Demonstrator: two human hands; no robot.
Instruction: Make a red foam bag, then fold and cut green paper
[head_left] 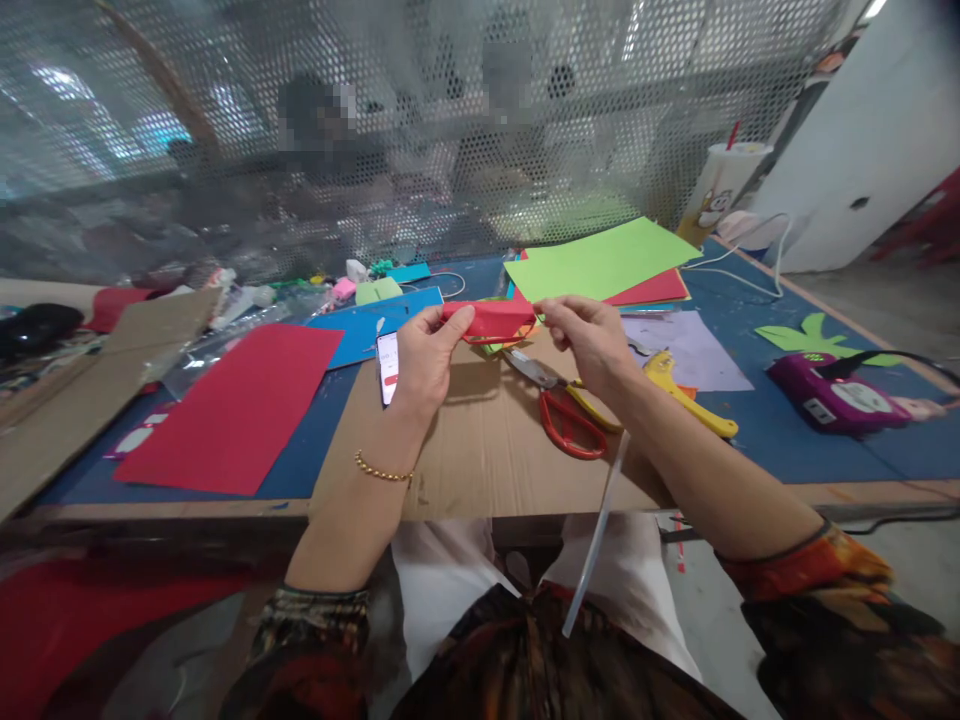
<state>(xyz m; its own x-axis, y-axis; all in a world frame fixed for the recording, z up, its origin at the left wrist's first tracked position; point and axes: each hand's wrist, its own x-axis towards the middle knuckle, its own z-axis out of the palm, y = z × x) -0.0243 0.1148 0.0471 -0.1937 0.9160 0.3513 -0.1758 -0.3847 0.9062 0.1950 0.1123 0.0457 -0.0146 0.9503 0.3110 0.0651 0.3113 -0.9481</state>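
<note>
My left hand (433, 350) pinches a folded red paper piece (499, 320) between thumb and fingers, above the cardboard. At the paper's right end, my right hand (585, 335) has its fingertips pressed together on the edge; any smaller thing between them is too small to make out. Below the paper lie scissors (572, 425) with red handles, partly under my right hand. A yellow-handled tool (694, 398) rests beside my right wrist. A translucent stick (598, 540) slants from under that wrist over my lap. Partly behind my left hand is a lit phone (387, 368).
Cardboard (450, 450) covers the table's front middle. Red sheet (240, 410) lies left, green sheet (607, 255) at the back. A purple device (836, 390) with a cable sits right, and a drink cup (720, 190) stands behind. Perforated mesh (420, 130) borders the far side; people show blurred beyond.
</note>
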